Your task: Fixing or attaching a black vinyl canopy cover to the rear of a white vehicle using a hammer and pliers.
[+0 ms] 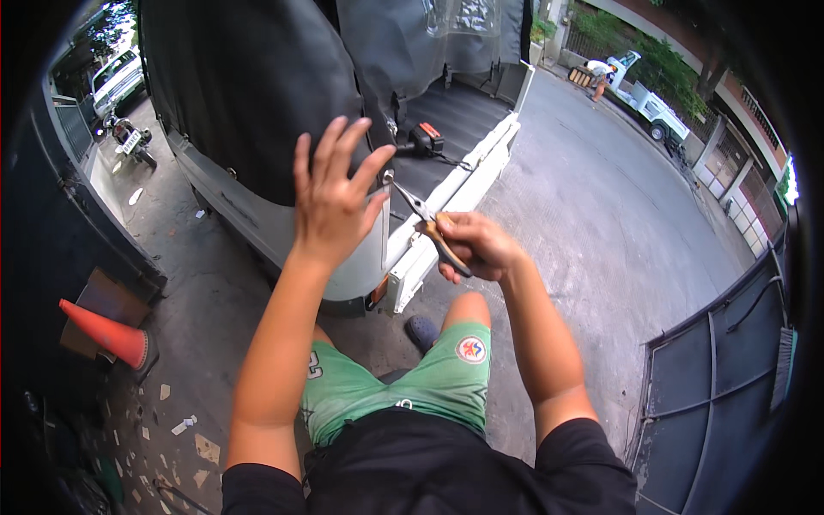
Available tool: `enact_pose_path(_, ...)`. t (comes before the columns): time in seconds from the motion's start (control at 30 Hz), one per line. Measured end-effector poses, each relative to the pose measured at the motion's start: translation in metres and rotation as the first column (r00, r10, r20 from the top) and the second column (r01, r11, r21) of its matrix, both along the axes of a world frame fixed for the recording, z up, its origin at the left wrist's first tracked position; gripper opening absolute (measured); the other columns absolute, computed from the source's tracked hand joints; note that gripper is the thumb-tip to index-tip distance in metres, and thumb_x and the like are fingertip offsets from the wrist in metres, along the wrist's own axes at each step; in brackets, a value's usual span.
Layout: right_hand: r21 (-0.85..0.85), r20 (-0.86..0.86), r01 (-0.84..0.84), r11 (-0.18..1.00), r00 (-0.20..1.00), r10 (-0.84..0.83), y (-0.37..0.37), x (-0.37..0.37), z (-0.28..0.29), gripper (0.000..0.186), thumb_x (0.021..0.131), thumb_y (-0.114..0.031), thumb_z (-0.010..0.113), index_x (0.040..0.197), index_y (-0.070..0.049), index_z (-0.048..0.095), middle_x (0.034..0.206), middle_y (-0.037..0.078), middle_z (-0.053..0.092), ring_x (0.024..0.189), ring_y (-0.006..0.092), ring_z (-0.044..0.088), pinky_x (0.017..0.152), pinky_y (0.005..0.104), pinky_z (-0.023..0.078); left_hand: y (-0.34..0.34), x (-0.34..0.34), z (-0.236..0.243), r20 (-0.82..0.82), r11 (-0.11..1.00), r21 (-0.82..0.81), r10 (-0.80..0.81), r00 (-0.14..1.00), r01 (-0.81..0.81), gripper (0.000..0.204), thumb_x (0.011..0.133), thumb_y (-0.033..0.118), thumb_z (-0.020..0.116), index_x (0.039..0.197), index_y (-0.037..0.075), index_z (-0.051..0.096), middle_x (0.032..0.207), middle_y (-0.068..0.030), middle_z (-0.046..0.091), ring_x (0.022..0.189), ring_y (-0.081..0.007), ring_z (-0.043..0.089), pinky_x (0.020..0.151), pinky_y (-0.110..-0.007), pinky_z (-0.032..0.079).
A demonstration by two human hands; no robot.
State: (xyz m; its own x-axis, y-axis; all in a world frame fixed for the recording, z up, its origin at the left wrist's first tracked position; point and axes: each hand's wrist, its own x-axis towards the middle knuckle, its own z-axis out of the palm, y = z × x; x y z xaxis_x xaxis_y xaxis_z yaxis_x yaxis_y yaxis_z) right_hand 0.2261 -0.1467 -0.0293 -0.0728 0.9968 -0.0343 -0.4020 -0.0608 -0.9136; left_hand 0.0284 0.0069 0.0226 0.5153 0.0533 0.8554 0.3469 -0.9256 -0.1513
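My left hand is raised with fingers spread beside the rear corner of a small white vehicle, in front of its black cover; it holds nothing visible. My right hand grips long-nose pliers with yellow and black handles. The pliers' tips reach a small metal fitting on the corner post, near my left thumb and index finger; whether they clamp it is unclear. Behind them a black and red battery pack or tool with a dark cord lies on the ribbed bed.
A white rail edges the bed. An orange cone and cardboard stand left, a metal gate right. A motorcycle and a white car are behind at left. Across the road, a person bends beside a small white truck.
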Motion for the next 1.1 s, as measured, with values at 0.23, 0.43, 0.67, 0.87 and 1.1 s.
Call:
enact_pose_path(0.23,-0.105,0.607,0.450,0.887,0.735,-0.302,0.076,0.026,-0.072,0.030,0.104,-0.027,0.060,0.109,0.002,0.061,0.070,0.007,0.061,0.056,0.0179,0.064,0.046,0.0321,0.051,0.011,-0.083,-0.107,0.665,0.605,-0.654,0.174,0.727,0.454,0.028,0.091,0.012,0.076,0.112,0.000,0.063,0.109,-0.0097,0.065,0.103,-0.0201,0.062,0.094,-0.034,0.048)
enact_pose_path(0.43,0.387,0.739,0.539,0.748,0.304,-0.601,0.159,0.109,-0.126,0.047,0.101,-0.025,0.061,0.133,0.009,0.058,0.111,0.025,0.073,0.096,0.0264,0.072,0.088,0.0375,0.053,0.007,-0.064,-0.072,0.773,0.297,-0.628,0.135,0.620,0.719,0.024,0.100,0.015,0.068,0.114,-0.003,0.062,0.097,-0.0071,0.066,0.085,-0.0160,0.066,0.077,-0.027,0.053)
enact_pose_path(0.67,0.504,0.270,0.508,0.699,0.676,-0.686,0.143,-0.003,0.055,0.053,0.107,-0.043,0.054,0.113,0.008,0.067,0.090,0.006,0.067,0.083,0.0120,0.058,0.077,0.0272,0.048,0.027,-0.062,-0.042,0.758,0.094,-0.639,0.243,0.605,0.763,0.035,0.094,0.036,0.078,0.082,0.008,0.060,0.069,0.0026,0.055,0.056,-0.0083,0.054,0.055,-0.026,0.049)
enact_pose_path(0.87,0.622,0.383,0.430,0.654,0.561,-0.734,0.148,-0.050,0.095,0.053,0.101,-0.042,0.065,0.105,0.011,0.067,0.084,0.008,0.068,0.079,0.0119,0.058,0.075,0.0274,0.047,0.033,-0.055,-0.046,0.850,0.079,-0.506,0.217,0.481,0.859,0.025,0.097,0.027,0.074,0.086,0.009,0.061,0.073,0.0024,0.054,0.059,-0.0097,0.051,0.058,-0.023,0.041)
enact_pose_path(1.1,0.662,0.251,0.591,0.461,0.405,-0.879,0.154,-0.051,0.106,0.054,0.095,-0.038,0.075,0.113,0.011,0.066,0.101,0.017,0.073,0.094,0.0197,0.067,0.089,0.0302,0.051,0.031,-0.049,-0.046,0.863,0.075,-0.464,0.262,0.432,0.883,0.029,0.097,0.026,0.075,0.081,0.007,0.060,0.067,0.0031,0.053,0.054,-0.0052,0.044,0.050,-0.021,0.035)
